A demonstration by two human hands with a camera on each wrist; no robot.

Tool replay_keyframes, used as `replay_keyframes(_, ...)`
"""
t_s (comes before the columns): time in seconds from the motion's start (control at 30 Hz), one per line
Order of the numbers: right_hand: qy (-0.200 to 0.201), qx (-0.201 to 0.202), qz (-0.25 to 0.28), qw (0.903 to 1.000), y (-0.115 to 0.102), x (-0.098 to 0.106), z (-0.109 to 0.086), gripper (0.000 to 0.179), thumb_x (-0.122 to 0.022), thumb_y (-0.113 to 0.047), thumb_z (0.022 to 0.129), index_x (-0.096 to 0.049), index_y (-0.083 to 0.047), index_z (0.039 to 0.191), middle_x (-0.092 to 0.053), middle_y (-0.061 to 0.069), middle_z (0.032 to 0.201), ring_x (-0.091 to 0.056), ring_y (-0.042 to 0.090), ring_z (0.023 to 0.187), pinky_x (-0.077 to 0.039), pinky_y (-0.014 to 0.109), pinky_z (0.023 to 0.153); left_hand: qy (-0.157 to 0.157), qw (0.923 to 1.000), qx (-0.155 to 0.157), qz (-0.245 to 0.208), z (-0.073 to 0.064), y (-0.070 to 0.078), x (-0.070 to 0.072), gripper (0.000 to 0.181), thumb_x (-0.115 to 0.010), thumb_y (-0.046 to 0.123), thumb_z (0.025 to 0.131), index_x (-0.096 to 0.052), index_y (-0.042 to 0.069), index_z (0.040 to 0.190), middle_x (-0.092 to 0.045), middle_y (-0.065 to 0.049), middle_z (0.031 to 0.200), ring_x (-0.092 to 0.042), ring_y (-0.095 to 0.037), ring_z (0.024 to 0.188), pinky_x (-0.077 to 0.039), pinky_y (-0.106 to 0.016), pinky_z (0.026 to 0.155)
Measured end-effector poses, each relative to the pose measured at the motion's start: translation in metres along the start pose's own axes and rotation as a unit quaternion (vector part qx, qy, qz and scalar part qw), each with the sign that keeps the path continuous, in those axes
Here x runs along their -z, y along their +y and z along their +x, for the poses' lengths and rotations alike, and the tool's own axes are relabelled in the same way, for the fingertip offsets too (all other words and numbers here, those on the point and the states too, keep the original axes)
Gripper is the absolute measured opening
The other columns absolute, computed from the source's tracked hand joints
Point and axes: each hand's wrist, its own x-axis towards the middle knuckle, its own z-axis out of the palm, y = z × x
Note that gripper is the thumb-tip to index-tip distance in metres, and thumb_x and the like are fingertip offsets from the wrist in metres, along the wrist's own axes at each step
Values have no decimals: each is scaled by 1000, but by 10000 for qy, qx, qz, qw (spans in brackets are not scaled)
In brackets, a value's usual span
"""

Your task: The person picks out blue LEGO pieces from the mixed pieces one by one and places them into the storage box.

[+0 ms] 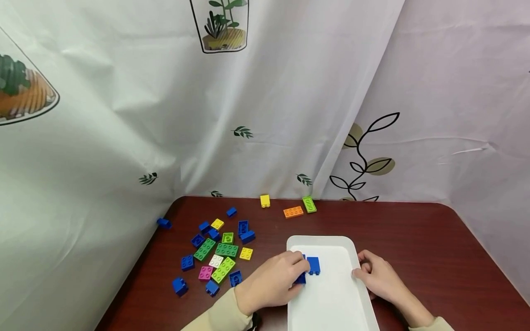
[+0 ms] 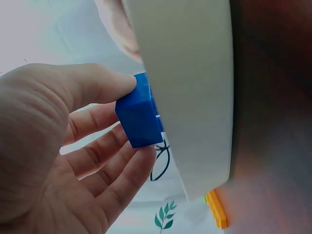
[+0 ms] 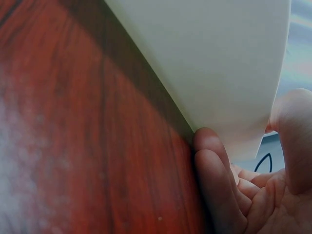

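Observation:
A white tray (image 1: 331,299) lies on the table, its long side running away from me. My left hand (image 1: 271,280) reaches over the tray's left rim and pinches a blue brick (image 2: 140,119) between thumb and fingers. In the head view that brick is partly covered by the fingers. Right beside it, inside the tray, lies another blue brick (image 1: 313,265). At the tray's right rim my right hand (image 1: 378,276) grips the edge, the thumb over the rim and fingertips (image 3: 208,141) low against the outer wall.
Left of the tray, loose bricks are scattered: several blue ones, a dark green brick (image 1: 226,250), a pink brick (image 1: 205,273) and a white brick (image 1: 216,261). Behind the tray lie an orange brick (image 1: 293,212), a lime brick (image 1: 309,204) and a yellow brick (image 1: 265,201). A curtain (image 1: 265,92) borders the table.

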Motion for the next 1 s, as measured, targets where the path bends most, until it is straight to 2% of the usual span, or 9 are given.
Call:
replay_keyframes(0.23,-22,15,-18,10000,1,-1,0,23,-68,-9,87,-58,-4,107,-50,-1,60,-53,13,45,-52,35,40,-358,9993,-71,15,-4,10,-6,28,-75,32,96,-69,20,122,-65,9,105,-53,3,87,-51,-12,83)
replay_keyframes(0.5,-42,-1,-12,10000,1,-1,0,22,-68,-9,88,-58,-4,108,-49,-1,59,-52,13,44,-51,34,39,-723,9967,-240,277,-1,18,-9,30,-75,34,97,-69,23,124,-65,9,104,-52,4,86,-52,-11,83)
replay_keyframes(0.7,-85,-28,24,10000,0,-1,1,23,-68,-9,89,-59,-4,110,-50,-1,60,-54,14,45,-52,35,40,-843,9950,-309,437,-3,22,-8,30,-75,34,96,-68,24,123,-62,10,101,-48,2,83,-49,-9,78)
replay_keyframes(0.87,-107,-41,40,9999,1,-1,1,24,-69,-10,89,-59,-4,111,-51,0,60,-55,14,46,-52,36,40,-943,9943,-278,405,-4,23,-7,30,-75,35,96,-68,25,123,-62,11,102,-49,2,83,-49,-10,78)
replay_keyframes(0.93,-116,-37,36,9999,2,-1,1,24,-69,-11,89,-59,-4,110,-51,-1,60,-54,14,45,-52,35,40,-1025,9940,-223,299,-4,23,-6,36,-75,39,95,-66,26,128,-63,11,109,-51,2,88,-51,-11,82)
replay_keyframes(1.0,-112,-28,24,9999,2,0,2,24,-69,-11,90,-59,-4,111,-50,-1,59,-54,14,45,-52,35,40,-1126,9933,-153,196,-6,23,-5,52,-74,50,93,-60,28,137,-62,10,123,-55,0,101,-53,-16,91)
